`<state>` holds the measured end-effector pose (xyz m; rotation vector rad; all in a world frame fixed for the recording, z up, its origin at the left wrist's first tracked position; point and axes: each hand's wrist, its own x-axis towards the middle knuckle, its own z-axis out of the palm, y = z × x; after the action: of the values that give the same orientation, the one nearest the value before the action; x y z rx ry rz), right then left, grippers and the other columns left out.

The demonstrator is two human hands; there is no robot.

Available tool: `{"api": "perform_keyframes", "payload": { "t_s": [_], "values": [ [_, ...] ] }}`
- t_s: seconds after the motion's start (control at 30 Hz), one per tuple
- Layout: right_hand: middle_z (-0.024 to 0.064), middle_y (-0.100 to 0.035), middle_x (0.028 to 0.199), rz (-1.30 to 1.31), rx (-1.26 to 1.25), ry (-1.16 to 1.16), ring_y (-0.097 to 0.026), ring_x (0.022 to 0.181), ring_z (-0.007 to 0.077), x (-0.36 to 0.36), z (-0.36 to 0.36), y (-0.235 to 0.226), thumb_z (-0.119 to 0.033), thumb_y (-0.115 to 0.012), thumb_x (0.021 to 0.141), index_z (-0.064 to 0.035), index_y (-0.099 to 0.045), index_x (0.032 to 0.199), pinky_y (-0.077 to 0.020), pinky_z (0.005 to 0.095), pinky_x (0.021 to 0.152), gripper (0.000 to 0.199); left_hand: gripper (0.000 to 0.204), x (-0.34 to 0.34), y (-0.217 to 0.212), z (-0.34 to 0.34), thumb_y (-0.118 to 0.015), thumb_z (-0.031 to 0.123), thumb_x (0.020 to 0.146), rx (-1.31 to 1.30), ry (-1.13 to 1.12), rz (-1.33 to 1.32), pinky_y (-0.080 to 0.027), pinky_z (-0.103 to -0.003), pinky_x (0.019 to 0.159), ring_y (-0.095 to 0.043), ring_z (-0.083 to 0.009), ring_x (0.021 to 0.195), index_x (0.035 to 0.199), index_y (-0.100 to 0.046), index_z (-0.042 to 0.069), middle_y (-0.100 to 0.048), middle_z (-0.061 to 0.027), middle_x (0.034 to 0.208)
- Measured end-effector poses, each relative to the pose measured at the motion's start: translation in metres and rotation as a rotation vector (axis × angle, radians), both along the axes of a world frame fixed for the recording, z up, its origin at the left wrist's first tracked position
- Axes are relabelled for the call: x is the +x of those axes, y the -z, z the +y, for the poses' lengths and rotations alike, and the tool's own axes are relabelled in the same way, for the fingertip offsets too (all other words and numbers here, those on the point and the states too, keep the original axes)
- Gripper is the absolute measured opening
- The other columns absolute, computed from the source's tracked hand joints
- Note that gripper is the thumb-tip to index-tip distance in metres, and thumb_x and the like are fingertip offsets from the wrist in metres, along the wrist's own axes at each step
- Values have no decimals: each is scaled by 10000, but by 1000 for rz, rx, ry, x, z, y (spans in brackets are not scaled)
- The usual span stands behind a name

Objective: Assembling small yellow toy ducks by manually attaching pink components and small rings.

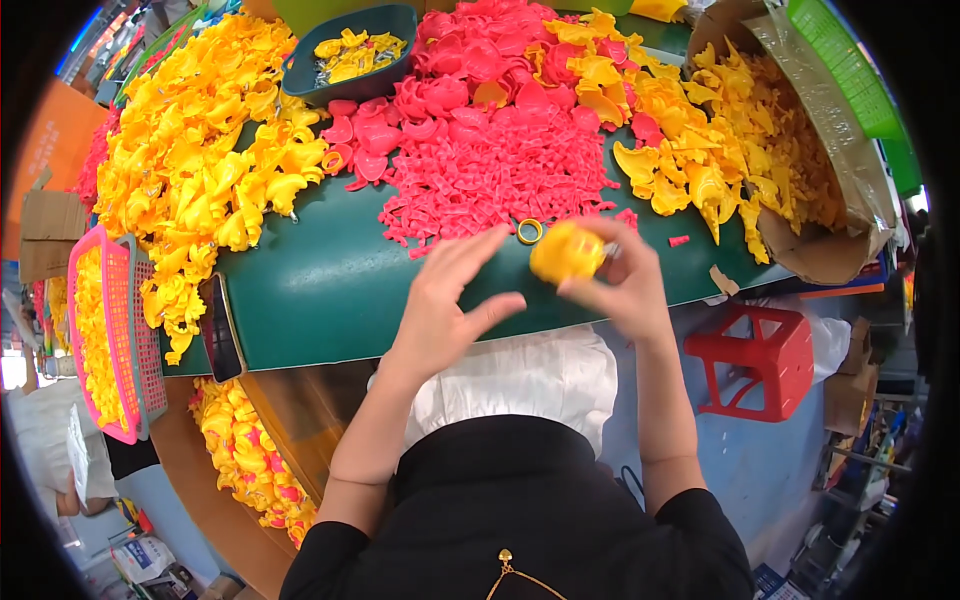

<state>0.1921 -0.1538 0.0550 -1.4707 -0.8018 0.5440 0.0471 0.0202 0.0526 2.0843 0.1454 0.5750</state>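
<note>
My right hand [628, 283] is closed on a rounded yellow plastic piece [567, 252], which is blurred and held just above the green table [330, 290]. A small silvery part shows by the fingertips. Off to the left, my left hand [446, 305] is open, thumb and fingers spread, with nothing in it. Between the hands, a yellow ring [529, 231] lies on the table. Beyond it spreads a heap of small pink plastic pieces [480, 185], and larger pink curved pieces [470, 65] are piled farther back.
Yellow shell pieces [210, 140] cover the left side, near a phone [222, 328]. A dark bin [350, 92] stands at the back. A cardboard box [850, 235] of yellow pieces is at right. Below are a red stool [755, 362] and a box of yellow-and-pink pieces [250, 455].
</note>
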Motion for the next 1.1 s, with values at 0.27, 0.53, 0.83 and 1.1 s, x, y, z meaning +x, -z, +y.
{"api": "perform_keyframes", "payload": {
  "t_s": [0.27, 0.53, 0.83, 1.1],
  "values": [
    [114, -665, 1111, -246, -112, 105, -662, 1002, 178, 16, 21, 15, -46, -786, 761, 0, -588, 1237, -530, 303, 896, 517, 277, -3, 10, 1, -705, 90, 812, 51, -216, 6, -420, -347, 941, -562, -247, 1032, 1087, -694, 55, -674, -86, 1081],
    [151, -675, 1111, -564, -447, -18, -677, 991, 219, -4, 24, -24, -28, -782, 738, 17, -617, 1182, -533, 310, 876, 476, 439, 1, 12, -5, -682, 34, 840, -347, -56, 42, -455, -269, 855, -538, -133, 986, 1266, -577, 47, -601, -58, 1199],
    [150, -691, 1024, -307, -259, 105, -680, 950, 182, -13, 23, 1, -47, -783, 744, -18, -601, 1204, -539, 288, 774, 495, 450, 22, 24, -9, -667, 55, 892, -763, 65, 72, -500, -253, 811, -605, -128, 948, 1311, -503, 27, -597, -71, 1202],
    [102, -621, 1276, -246, -161, -335, -588, 1146, 234, -58, 27, 1, -152, -814, 717, -71, -577, 1308, -430, 334, 978, 641, 108, -103, -23, 24, -718, 87, 817, 14, -573, 174, -487, -305, 807, -624, -190, 874, 916, -725, 45, -693, -80, 911]
  ]
}}
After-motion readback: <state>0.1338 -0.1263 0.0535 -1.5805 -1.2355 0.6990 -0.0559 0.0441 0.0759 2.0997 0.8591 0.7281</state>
